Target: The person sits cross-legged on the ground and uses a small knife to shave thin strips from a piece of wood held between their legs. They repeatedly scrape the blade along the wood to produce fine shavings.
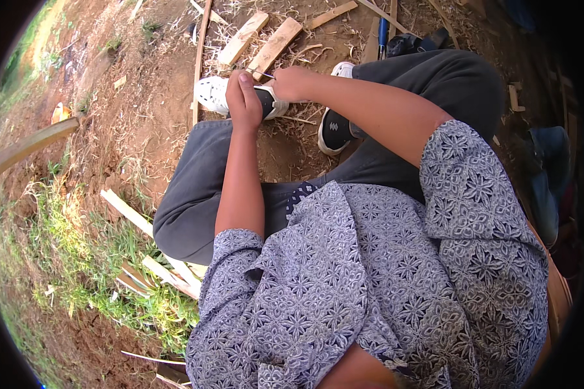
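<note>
I'm watching the left hand (243,97) pinching a thin pale bamboo sliver (261,73) above the white slip-on shoe (215,93), thumb lying along it. The right hand (292,83) is closing around the sliver's other end; whether it's gripping a blade, I cannot tell. I'm judging those fingers risk a cut or splinter if anything slips. No containers are showing, just split wood pieces (274,45) lying on dirt.

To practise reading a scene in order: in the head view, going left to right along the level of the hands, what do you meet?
Thin bamboo strip → white shoe → left hand → right hand → black-and-white shoe → dark trouser knee.
</note>
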